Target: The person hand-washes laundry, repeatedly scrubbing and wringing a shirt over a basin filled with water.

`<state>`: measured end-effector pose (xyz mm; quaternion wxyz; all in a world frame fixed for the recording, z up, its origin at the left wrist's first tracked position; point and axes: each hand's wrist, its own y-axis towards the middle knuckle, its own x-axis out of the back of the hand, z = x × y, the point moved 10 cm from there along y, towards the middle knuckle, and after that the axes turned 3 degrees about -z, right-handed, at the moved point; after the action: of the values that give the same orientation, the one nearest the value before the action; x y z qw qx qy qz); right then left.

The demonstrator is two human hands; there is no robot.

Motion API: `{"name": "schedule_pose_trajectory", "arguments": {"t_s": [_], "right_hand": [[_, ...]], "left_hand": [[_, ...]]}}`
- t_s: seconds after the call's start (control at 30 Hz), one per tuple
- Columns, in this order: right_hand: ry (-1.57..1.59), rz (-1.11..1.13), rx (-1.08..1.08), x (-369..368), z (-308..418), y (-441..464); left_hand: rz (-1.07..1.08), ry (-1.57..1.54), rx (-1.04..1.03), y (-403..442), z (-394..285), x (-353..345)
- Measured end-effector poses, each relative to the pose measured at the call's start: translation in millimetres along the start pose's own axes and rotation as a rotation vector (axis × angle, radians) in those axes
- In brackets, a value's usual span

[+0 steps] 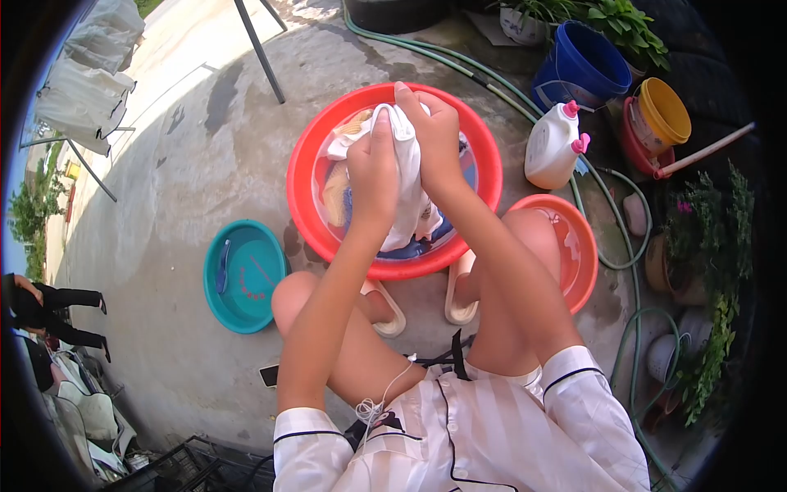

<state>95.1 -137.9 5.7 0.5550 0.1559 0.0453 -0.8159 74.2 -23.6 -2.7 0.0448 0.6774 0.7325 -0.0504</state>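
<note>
Both my hands grip a wet-looking white garment (407, 176) over a large red basin (302, 193). My left hand (374, 174) is closed on one side of the cloth, thumb up. My right hand (432, 139) closes on the other side, a little higher and farther out. The garment hangs down between them into the basin, with a dark print near its lower part. Other clothes lie in the basin, among them a yellowish piece (335, 193) and dark blue cloth in water. My fingertips are partly hidden behind the fabric.
A teal basin (215, 300) holding a blue brush (223, 266) stands at left. An orange-red basin (580, 238) sits by my right knee. Beyond are a detergent jug (551, 148), a blue bucket (580, 61), a yellow bucket (662, 113) and a green hose (484, 75). Someone in black (61, 307) is far left.
</note>
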Motion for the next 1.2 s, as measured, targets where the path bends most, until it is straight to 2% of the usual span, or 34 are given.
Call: {"name": "schedule_pose_trajectory", "arguments": {"t_s": [0.2, 0.33, 0.43, 0.47, 0.57, 0.6, 0.7, 0.73, 0.83, 0.87, 0.97, 1.0, 1.1, 1.13, 1.17, 1.2], "right_hand": [[-0.168, 0.109, 0.215, -19, 26, -28], [-0.445, 0.283, 0.244, -36, 25, -49], [-0.354, 0.171, 0.202, -29, 15, -39], [-0.252, 0.079, 0.184, -20, 14, -29], [-0.052, 0.009, 0.054, 3, 2, 3], [0.004, -0.033, 0.007, 7, 5, 5], [0.052, -0.029, -0.037, 5, 4, 3], [0.046, 0.007, 0.001, 2, 6, 1], [-0.061, 0.111, 0.06, -16, 7, -14], [-0.154, 0.137, 0.151, -21, 17, -22], [-0.285, 0.235, 0.21, -34, 20, -38], [-0.251, 0.216, 0.179, -33, 16, -35], [-0.053, 0.068, 0.067, -7, 8, -5], [0.031, 0.014, -0.055, 2, 3, 1], [0.072, -0.002, -0.091, 8, 0, 4], [0.112, -0.017, -0.128, 12, -3, 7]], "left_hand": [[-0.096, -0.162, -0.119, 5, -21, 21], [-0.15, -0.241, -0.138, 31, -7, 43], [-0.098, -0.165, -0.168, 34, -3, 27], [-0.073, -0.211, -0.068, 27, 9, 18], [-0.111, -0.047, -0.064, 1, 2, -1], [-0.056, 0.022, -0.134, -10, -11, -7], [-0.021, 0.117, -0.241, -18, -28, -10], [-0.031, 0.101, -0.146, -14, -20, -4], [-0.11, -0.009, -0.141, 8, -11, 18], [-0.117, -0.201, -0.065, 17, -2, 24], [-0.108, -0.241, -0.079, 36, 6, 38], [-0.087, -0.275, -0.074, 36, 9, 33], [-0.111, -0.016, -0.097, 0, -8, 5], [-0.135, 0.057, -0.143, -12, -21, -2], [-0.055, 0.12, -0.292, -20, -26, -13], [-0.044, 0.129, -0.349, -25, -31, -18]]}}
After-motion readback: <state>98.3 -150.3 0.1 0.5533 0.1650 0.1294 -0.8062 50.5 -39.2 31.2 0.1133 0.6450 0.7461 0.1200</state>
